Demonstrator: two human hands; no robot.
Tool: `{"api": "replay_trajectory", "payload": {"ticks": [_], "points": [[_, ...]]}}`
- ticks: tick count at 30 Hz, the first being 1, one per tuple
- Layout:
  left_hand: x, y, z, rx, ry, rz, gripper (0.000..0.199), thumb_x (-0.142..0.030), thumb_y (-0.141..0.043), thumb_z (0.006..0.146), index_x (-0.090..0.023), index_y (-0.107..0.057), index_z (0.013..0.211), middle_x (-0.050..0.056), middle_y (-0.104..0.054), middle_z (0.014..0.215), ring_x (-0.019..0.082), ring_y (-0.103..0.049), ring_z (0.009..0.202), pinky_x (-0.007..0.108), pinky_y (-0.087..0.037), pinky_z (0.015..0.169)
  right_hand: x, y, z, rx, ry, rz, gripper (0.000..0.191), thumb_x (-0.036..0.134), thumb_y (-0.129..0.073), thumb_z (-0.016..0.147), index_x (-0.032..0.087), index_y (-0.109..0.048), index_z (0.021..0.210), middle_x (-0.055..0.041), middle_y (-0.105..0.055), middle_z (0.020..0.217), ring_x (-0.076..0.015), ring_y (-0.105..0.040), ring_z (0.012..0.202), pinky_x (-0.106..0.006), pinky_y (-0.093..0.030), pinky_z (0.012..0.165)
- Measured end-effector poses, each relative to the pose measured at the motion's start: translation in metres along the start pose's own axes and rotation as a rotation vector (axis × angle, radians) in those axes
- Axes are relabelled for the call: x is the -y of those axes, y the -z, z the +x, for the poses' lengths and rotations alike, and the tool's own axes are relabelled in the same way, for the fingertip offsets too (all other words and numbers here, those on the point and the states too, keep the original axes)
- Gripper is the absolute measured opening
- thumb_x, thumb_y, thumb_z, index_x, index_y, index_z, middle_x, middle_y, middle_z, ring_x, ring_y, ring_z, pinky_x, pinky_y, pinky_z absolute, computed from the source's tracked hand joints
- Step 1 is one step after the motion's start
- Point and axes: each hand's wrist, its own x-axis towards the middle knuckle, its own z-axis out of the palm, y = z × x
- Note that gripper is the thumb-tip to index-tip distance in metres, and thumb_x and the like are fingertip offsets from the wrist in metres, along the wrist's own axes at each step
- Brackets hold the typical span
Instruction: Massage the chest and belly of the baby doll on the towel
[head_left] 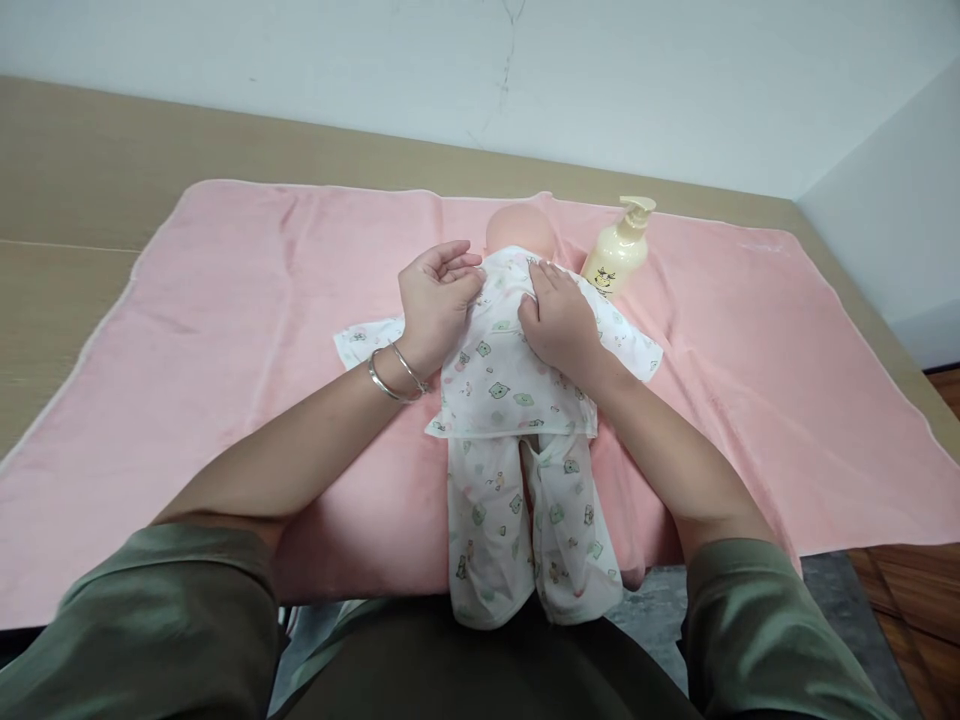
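A baby doll [520, 226] with a smooth, bare head lies on a pink blanket [360, 250]. It wears a white printed top [510, 372] with spread sleeves and matching trousers [491, 530], whose legs reach over the near table edge toward my body. My left hand [440, 295] is at the doll's shoulder on the left, its fingers loosely bent and a little apart, with nothing visible in them. Flat on the upper part of the top lies my right hand [561, 318], fingers stretched toward the neckline. The doll's face is not visible.
A cream pump bottle [619, 245] stands on the blanket right of the doll's head, close to my right hand. Beneath the blanket is a wooden table [67, 170], with a white wall [337, 80] behind it. Wooden flooring [892, 610] shows at the lower right.
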Motion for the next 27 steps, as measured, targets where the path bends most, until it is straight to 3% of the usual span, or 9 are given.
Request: {"api": "replay_trajectory", "payload": {"ticks": [14,21,24,27], "points": [[0.001,-0.002,-0.002,-0.008,-0.099,0.120,0.037,-0.011,-0.070,0.069,-0.019,-0.066,0.105,0.002,-0.069,0.092,0.011,-0.065,0.075,0.022,-0.057,0.069,-0.003,-0.002,0.000,0.003,0.000,0.031,0.055,0.021,-0.035,0.091,0.002,-0.050,0.139,-0.0185,-0.055,0.145,-0.0298,-0.046,0.139,-0.052,-0.033,0.121],[0.007,-0.002,-0.004,-0.004,-0.305,0.257,0.056,-0.007,-0.071,0.069,-0.027,-0.061,0.121,-0.003,-0.060,0.086,0.009,-0.054,0.070,0.028,-0.052,0.069,-0.002,-0.001,0.000,0.024,-0.008,0.012,0.054,0.020,-0.036,0.091,0.002,-0.048,0.140,-0.0194,-0.054,0.146,-0.0295,-0.045,0.141,-0.050,-0.032,0.122],[0.011,-0.001,-0.003,-0.002,-0.400,0.314,0.059,-0.008,-0.073,0.072,-0.029,-0.058,0.125,-0.001,-0.058,0.092,0.009,-0.053,0.070,0.030,-0.051,0.068,-0.001,0.000,0.001,0.028,-0.012,0.006,0.054,0.020,-0.035,0.091,0.002,-0.048,0.141,-0.0192,-0.054,0.146,-0.0294,-0.045,0.141,-0.050,-0.032,0.122],[0.011,0.000,-0.004,0.019,-0.395,0.316,0.053,-0.017,-0.076,0.076,-0.034,-0.058,0.123,0.001,-0.059,0.103,0.012,-0.058,0.074,0.033,-0.050,0.071,-0.001,0.000,0.001,0.026,-0.014,0.007,0.055,0.020,-0.035,0.091,0.000,-0.048,0.141,-0.0195,-0.053,0.146,-0.0291,-0.045,0.141,-0.048,-0.032,0.122]]}}
